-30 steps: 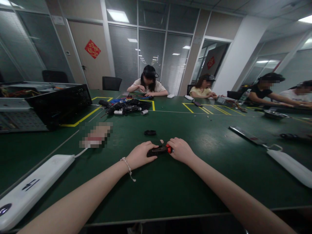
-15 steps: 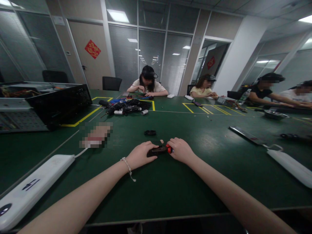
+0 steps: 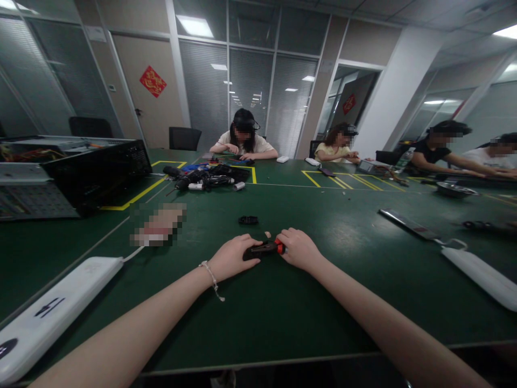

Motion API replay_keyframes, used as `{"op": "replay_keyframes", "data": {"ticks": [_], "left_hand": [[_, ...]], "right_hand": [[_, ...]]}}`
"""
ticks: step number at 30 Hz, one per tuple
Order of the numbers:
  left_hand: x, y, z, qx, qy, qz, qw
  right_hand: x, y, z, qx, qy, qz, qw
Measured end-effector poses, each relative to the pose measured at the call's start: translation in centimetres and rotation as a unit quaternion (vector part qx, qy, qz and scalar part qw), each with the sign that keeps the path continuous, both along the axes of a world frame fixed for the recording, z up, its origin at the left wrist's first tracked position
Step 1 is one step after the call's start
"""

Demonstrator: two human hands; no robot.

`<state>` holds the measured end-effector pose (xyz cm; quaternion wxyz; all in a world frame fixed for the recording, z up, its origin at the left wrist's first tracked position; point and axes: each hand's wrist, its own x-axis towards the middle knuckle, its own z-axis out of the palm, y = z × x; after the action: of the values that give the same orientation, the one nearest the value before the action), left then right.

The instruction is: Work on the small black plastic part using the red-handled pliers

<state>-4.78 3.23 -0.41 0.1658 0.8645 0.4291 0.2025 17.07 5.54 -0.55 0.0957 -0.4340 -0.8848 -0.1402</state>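
Low over the green table, both my hands meet at a pair of dark pliers with red handles. My right hand is closed round the red handle end, its fingers curled over most of it. The dark end lies between the thumb and fingers of my left hand, which pinches it from the left side. Whether a small part sits in the jaws, I cannot make out. Just beyond them lies a small beige piece. A small black part rests farther off.
An opened computer case stands at the left, near a power bank. A heap of black cables and parts lies across the green table. At the right are a phone and another power bank. Several people sit around the table.
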Motion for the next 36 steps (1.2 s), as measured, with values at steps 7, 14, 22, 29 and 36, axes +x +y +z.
{"op": "replay_keyframes", "data": {"ticks": [7, 14, 22, 29, 36], "left_hand": [[-0.03, 0.01, -0.05, 0.011, -0.001, -0.002, 1.0], [-0.01, 0.04, -0.08, 0.006, 0.002, 0.001, 1.0], [-0.01, 0.05, -0.02, -0.002, 0.007, 0.001, 1.0], [-0.11, 0.02, 0.07, -0.001, 0.004, -0.004, 1.0], [-0.12, 0.22, -0.38, 0.019, 0.001, -0.01, 1.0]], "right_hand": [[-0.09, 0.01, 0.05, 0.0, -0.01, -0.003, 1.0], [-0.04, 0.02, 0.03, -0.006, -0.012, 0.0, 1.0], [-0.15, -0.11, 0.28, -0.01, -0.012, -0.006, 1.0], [-0.18, -0.14, 0.37, -0.018, -0.016, -0.008, 1.0], [-0.11, -0.03, 0.11, -0.006, -0.015, 0.001, 1.0]]}}
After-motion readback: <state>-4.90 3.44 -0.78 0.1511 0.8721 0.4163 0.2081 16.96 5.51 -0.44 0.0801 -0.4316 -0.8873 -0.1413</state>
